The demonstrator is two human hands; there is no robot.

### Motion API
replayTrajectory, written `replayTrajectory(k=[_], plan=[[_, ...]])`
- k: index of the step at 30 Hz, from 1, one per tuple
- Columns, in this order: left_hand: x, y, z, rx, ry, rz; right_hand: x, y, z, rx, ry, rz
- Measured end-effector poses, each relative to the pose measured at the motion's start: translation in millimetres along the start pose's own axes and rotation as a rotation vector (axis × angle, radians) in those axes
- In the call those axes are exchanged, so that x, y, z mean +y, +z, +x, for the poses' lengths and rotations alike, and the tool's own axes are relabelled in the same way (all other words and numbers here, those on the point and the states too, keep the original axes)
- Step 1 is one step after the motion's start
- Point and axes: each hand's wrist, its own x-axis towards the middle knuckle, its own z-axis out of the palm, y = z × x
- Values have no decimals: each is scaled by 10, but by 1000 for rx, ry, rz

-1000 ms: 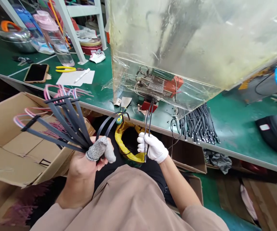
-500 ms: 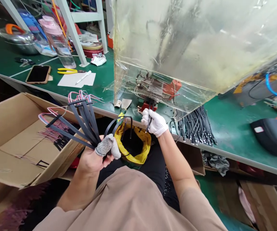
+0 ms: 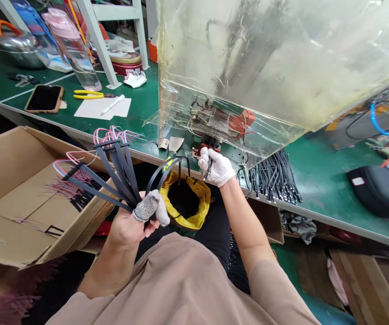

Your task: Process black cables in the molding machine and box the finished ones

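My left hand [image 3: 140,219], with grey fabric covers on some fingers, is closed around a fanned bundle of flat black cables [image 3: 118,171] whose pink, white and blue wire ends point up and left. My right hand [image 3: 216,167], in a white glove, pinches thin black cable pieces [image 3: 209,170] at the front of a small red and black machine [image 3: 210,144]. That machine sits under a cloudy transparent cover [image 3: 235,67]. A pile of black cables [image 3: 275,176] lies on the table just right of my right hand.
A yellow-lined bin [image 3: 201,212] stands below the table edge between my hands. An open cardboard box [image 3: 18,194] is at the left. On the green table are a phone [image 3: 44,98], yellow pliers [image 3: 89,95], a scraper [image 3: 175,144] and a black case [image 3: 380,192].
The view has shifted slightly. My right hand has moved a little closer to the red machine, with the cable pieces still pinched. My left hand keeps its bundle nearly in place.
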Motion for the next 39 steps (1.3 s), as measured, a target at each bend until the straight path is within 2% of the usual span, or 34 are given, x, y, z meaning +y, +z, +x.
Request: replayTrajectory(k=[9,14,16,19,22,24,26,29,31,33,36,39], plan=[[-28,12,-13,-2,60,-33,-5,10,-24,7,38,49],[-36,16,-16,0,45,-20,-44,64,-35,57,50,37],[-55,-1,-27,-2,22,-16,-52,30,-59,34,64,21],[-142,-84,-72,-21,-69,17,48,-185,-136,-178,125,-91],[-340,-222,-152,-84,-200,84,343,-542,-232,-468,387,-307],[-524,-311,-211,-159,-299,166,601,-749,-276,-525,540,-341],[-727,-377,-263,-228,-396,282,837,-879,-276,-445,500,-236],[-1025,-448,-319,-275,-511,462,1076,-973,-167,-221,291,-39],[-1187,-488,-343,-281,-570,560,1170,-1032,-35,-72,202,11],[-1302,-519,-358,-292,-608,621,1239,-1110,113,96,107,-16],[-1390,-531,-371,-315,-633,655,1304,-1236,305,383,-34,-174],[-1434,-509,-383,-316,-678,668,1301,-1327,413,601,-77,-365]])
